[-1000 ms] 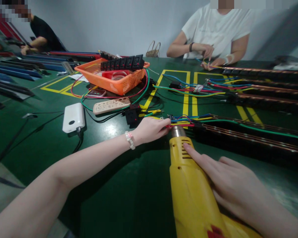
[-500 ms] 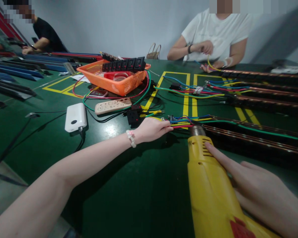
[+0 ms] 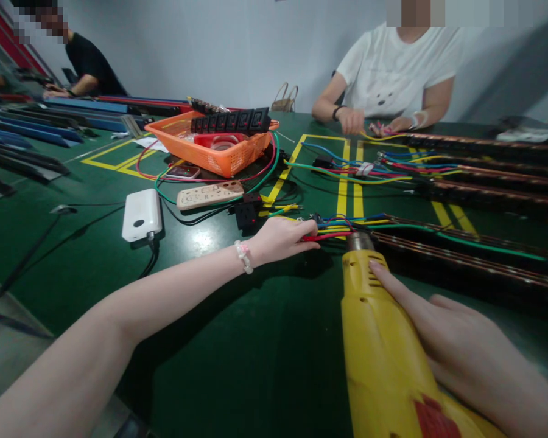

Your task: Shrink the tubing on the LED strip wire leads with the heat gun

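Note:
My left hand (image 3: 287, 238) is closed on a bundle of coloured wires; a red wire (image 3: 331, 236) runs out from between its fingers, with yellow and blue ones just behind. In my right hand (image 3: 461, 328) is a yellow heat gun (image 3: 388, 340), gripped along its body with the thumb near the vent slots. Its metal nozzle (image 3: 360, 241) points away from me, close to the wires where they meet a long dark strip with copper bars (image 3: 447, 252). The fingers of my right hand under the gun are hidden.
An orange basket (image 3: 201, 152) holds black socket strips. Nearby lie a white power bank (image 3: 141, 216), a beige patterned case (image 3: 210, 194) and a black socket block (image 3: 248, 214). More wired strips (image 3: 493, 173) lie at the right. Across the table a person in a white shirt (image 3: 397, 73) handles wires.
My left fingers have shifted on the wires, and the red wire now stands apart from the others. The heat gun has moved slightly left. The person opposite has lowered one hand.

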{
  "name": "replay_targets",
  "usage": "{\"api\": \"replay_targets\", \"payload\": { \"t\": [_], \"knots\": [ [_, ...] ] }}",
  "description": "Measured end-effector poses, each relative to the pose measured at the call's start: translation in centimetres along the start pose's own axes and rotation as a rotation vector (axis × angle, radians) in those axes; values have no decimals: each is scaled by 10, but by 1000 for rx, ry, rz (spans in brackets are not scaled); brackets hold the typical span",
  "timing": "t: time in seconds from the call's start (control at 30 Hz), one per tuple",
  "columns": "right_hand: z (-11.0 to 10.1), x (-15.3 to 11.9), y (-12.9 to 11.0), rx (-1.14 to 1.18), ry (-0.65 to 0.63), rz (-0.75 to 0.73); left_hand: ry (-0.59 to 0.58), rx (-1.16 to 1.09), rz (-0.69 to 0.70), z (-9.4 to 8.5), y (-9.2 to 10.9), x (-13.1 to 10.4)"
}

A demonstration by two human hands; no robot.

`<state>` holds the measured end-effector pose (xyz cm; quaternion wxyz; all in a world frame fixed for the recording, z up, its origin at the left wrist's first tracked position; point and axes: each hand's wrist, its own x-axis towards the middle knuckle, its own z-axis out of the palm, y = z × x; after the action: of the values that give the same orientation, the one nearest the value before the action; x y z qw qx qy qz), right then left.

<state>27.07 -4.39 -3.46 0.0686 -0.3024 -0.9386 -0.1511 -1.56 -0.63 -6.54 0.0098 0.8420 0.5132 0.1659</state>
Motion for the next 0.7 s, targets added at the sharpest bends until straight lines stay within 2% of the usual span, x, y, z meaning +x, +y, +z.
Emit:
{"api": "replay_targets", "payload": {
  "t": [0.27,0.53,0.7],
  "knots": [
    [-1,26,-14,41,95,-85,-9,20,3,-1,1,3],
    [-2,23,-14,26,88,-69,-35,-49,-34,-1,-1,3],
    [-4,25,-16,27,118,-76,-126,-53,-121,-2,0,7]
  ]
}}
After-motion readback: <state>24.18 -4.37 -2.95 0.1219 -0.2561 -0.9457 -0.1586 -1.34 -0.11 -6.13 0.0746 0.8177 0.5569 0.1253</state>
